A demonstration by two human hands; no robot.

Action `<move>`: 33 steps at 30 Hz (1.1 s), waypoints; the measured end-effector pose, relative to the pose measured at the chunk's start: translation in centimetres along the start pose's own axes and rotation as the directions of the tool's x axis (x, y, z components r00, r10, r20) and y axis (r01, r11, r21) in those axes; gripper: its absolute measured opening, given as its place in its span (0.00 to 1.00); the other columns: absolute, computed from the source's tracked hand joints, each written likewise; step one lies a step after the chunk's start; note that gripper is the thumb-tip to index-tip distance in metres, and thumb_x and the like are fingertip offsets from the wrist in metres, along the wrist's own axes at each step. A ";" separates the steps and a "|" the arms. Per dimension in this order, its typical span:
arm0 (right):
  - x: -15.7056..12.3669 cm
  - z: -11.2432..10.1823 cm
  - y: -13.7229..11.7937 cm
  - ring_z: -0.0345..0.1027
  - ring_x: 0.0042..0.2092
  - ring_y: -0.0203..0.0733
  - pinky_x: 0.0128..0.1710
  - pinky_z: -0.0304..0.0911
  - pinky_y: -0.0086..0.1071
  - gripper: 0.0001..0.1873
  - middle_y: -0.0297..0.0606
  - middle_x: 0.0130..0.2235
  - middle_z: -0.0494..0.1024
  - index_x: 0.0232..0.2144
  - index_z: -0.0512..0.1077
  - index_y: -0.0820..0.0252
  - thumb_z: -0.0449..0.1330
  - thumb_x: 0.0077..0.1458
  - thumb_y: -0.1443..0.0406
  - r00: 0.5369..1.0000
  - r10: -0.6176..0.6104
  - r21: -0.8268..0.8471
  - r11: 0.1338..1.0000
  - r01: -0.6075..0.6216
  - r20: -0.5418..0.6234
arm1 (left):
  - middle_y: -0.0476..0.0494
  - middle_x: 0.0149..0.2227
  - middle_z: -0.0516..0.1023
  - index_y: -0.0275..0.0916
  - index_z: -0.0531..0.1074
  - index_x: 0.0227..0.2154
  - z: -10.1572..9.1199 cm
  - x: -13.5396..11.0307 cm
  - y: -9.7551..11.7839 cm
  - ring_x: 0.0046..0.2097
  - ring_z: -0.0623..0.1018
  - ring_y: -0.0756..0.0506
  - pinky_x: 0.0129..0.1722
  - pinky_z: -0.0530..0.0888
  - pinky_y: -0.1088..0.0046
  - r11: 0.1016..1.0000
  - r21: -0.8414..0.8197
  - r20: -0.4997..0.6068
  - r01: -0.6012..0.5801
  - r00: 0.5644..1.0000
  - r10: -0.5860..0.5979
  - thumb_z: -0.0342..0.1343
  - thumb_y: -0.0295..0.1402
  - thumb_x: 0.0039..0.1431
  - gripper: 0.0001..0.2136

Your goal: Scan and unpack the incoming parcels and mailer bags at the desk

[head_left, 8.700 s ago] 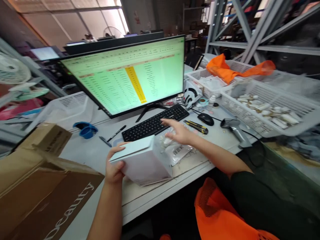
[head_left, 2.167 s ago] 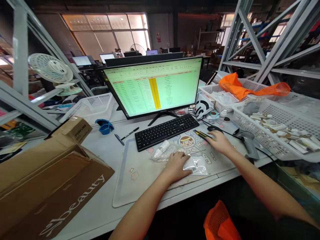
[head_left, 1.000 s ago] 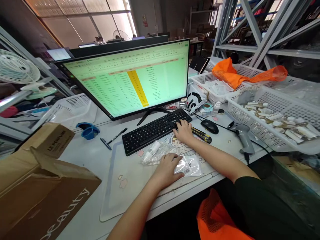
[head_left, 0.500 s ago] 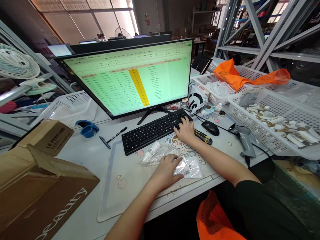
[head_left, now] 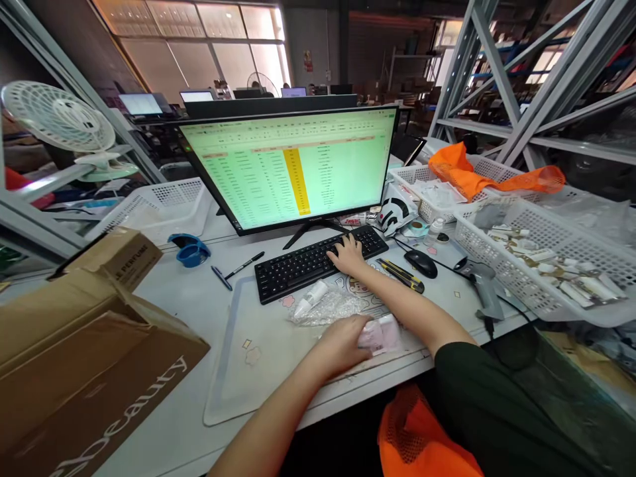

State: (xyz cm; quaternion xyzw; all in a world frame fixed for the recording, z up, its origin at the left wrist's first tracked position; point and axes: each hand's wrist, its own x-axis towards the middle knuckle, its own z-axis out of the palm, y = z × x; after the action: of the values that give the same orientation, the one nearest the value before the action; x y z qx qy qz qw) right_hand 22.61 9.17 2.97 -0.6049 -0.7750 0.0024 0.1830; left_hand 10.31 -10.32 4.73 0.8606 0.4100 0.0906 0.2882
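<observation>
My left hand (head_left: pixel 342 343) lies on the desk mat (head_left: pixel 258 351), fingers curled round a small clear plastic packet (head_left: pixel 381 333) with a pinkish look. Just beyond it a crumpled clear bag (head_left: pixel 332 307) holds a small white tube (head_left: pixel 311 299). My right hand (head_left: pixel 348 254) rests on the right part of the black keyboard (head_left: pixel 308 262), fingers spread over the keys. Behind the keyboard a monitor (head_left: pixel 298 169) shows a green spreadsheet with a yellow column.
A black mouse (head_left: pixel 421 263), a yellow-black utility knife (head_left: pixel 400 274) and a grey barcode scanner (head_left: pixel 481 287) lie right of the keyboard. White baskets (head_left: pixel 536 265) with small tubes stand at the right. An open brown carton (head_left: pixel 94 358) fills the left. Pens (head_left: pixel 243 265) and a blue tape dispenser (head_left: pixel 189 249) lie nearby.
My left hand has gathered the flat clear packet into its fingers and drawn it slightly nearer. My right hand has slid a little left on the keyboard. The view has swung upward.
</observation>
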 end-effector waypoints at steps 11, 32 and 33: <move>-6.8 -0.2 5.0 0.54 0.70 0.59 0.66 0.52 0.52 0.25 0.56 0.68 0.66 0.61 0.74 0.65 0.53 0.70 0.57 1.000 -0.011 -0.026 1.000 0.010 -0.019 | 0.49 0.31 0.71 0.40 0.67 0.27 -0.6 0.5 -0.8 0.35 0.69 0.46 0.36 0.62 0.70 0.916 -0.399 -0.207 -0.045 0.977 -0.043 0.67 0.40 0.50 0.14; -6.7 0.8 5.1 0.42 0.75 0.61 0.71 0.42 0.61 0.31 0.55 0.73 0.59 0.67 0.66 0.68 0.52 0.68 0.58 0.994 -0.004 0.047 0.999 0.009 -0.108 | 0.41 0.37 0.86 0.34 0.79 0.37 -1.5 2.2 -2.5 0.38 0.83 0.42 0.44 0.79 0.65 -0.019 -0.941 -0.257 -0.339 0.749 -0.610 0.80 0.39 0.32 0.28; -6.7 0.8 5.2 0.43 0.74 0.61 0.71 0.42 0.61 0.31 0.55 0.72 0.60 0.67 0.66 0.68 0.53 0.68 0.57 0.995 0.007 0.050 0.999 -0.001 -0.104 | 0.41 0.37 0.86 0.34 0.79 0.38 -1.5 2.2 -2.7 0.37 0.83 0.42 0.44 0.79 0.64 0.000 -0.942 -0.265 -0.337 0.741 -0.617 0.80 0.40 0.32 0.28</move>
State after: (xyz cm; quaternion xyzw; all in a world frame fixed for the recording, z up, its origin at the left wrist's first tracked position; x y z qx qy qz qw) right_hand 28.64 4.42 -0.85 -0.6010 -0.7628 -0.0094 0.2385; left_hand 9.37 -6.66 4.18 0.2544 0.3863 0.6036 0.6494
